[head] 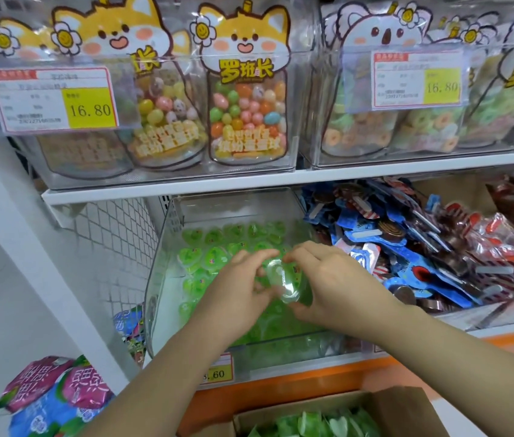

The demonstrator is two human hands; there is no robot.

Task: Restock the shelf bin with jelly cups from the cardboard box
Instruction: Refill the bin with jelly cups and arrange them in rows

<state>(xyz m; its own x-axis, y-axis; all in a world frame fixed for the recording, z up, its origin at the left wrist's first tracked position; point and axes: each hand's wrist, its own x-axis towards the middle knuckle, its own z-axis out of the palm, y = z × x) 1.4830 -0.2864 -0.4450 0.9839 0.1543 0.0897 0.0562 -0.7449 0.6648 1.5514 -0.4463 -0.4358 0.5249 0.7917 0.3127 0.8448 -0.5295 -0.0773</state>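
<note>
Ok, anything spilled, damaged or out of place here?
Nothing stands out. The left hand and right hand hold one jelly cup over the shelf bin; the cardboard box sits below. Neighbouring blue packets are heaped loosely, none spilled.

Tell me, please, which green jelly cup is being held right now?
The jelly cup pinched between the left hand and right hand above the shelf bin; the rest lie loose in the bin or in the cardboard box below.

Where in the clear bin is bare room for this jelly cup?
Bare floor shows by the bin's left wall, in front of the cup rows. The back is crowded, also the middle under left hand, right hand and jelly cup.
</note>
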